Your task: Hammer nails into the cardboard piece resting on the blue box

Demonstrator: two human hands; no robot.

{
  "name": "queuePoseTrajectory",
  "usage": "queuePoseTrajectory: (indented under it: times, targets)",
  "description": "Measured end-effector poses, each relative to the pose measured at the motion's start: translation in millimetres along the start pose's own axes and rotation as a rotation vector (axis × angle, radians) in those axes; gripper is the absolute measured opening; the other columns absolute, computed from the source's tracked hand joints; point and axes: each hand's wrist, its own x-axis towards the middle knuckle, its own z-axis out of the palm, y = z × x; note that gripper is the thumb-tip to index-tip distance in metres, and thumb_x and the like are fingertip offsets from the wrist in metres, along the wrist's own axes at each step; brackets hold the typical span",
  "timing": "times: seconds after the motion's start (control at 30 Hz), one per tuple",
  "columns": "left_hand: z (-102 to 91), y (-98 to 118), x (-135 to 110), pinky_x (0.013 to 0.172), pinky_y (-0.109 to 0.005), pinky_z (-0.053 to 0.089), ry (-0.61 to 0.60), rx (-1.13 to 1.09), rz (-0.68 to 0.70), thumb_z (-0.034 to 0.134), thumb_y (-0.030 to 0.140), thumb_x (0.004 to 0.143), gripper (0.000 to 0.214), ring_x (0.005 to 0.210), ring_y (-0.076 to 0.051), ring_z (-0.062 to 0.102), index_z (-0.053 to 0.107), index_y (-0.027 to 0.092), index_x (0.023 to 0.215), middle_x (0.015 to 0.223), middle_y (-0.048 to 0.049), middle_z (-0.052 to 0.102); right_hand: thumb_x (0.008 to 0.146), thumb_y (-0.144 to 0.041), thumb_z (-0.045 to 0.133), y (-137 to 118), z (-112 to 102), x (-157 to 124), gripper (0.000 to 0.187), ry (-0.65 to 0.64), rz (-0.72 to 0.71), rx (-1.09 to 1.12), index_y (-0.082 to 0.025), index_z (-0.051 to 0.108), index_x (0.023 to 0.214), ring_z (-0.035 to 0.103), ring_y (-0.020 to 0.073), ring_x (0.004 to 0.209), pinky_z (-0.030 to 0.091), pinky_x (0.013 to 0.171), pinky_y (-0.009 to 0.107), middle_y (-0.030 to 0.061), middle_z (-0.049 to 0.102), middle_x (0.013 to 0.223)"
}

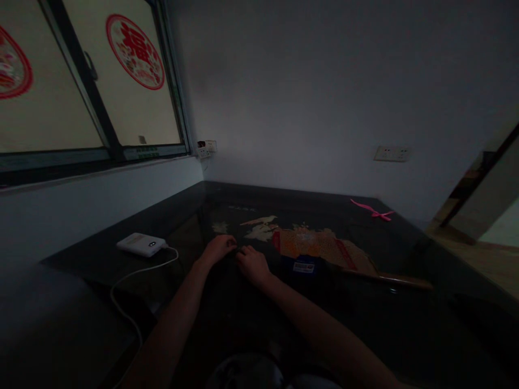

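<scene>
My left hand (219, 248) and my right hand (253, 263) rest close together over the middle of a dark glossy table (324, 202), fingertips almost meeting. The fingers of both hands are curled inward. Something dark and small may be between them, but the dim light hides what it is. Just right of my right hand lies a dark blue item with a white label (304, 267). Behind it is a flat tan woven piece with red bands (312, 244), and a wooden handle (405, 280) extends from its right end.
At the left edge lies a white power bank (141, 245) with a white cable (133, 273) running toward me. A pink ribbon (375, 212) is at the far right. Wall sockets (391, 154) sit above the table, and a window (130, 97) is on the left.
</scene>
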Motion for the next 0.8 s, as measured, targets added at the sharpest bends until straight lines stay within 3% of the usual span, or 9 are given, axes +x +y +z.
queuePoseTrajectory:
  times: [0.57,0.8]
  targets:
    - [2.6,1.4,0.8,0.073,-0.025,0.044,0.044,-0.002,0.036,0.047,0.03,0.081,0.025,0.081,-0.017,0.058,0.065,0.017,0.091,0.09,-0.0066,0.065,0.087,-0.025,0.045,-0.4,-4.3,-10.8,0.019,-0.035,0.041,0.084,-0.02,0.06,0.097,0.051,0.0191,0.097,0.046,0.073,0.029,0.0054,0.058,0.102]
    - [5.7,-0.5,3.2,0.075,-0.028,0.045,0.091,-0.024,0.067,0.047,0.028,0.08,0.024,0.083,-0.018,0.059,0.064,0.016,0.091,0.09,-0.0068,0.064,0.088,-0.025,0.042,-4.0,-16.1,-11.7,0.022,-0.01,0.032,0.099,-0.022,0.058,0.102,0.054,0.0182,0.096,0.046,0.072,0.028,0.0047,0.057,0.106]
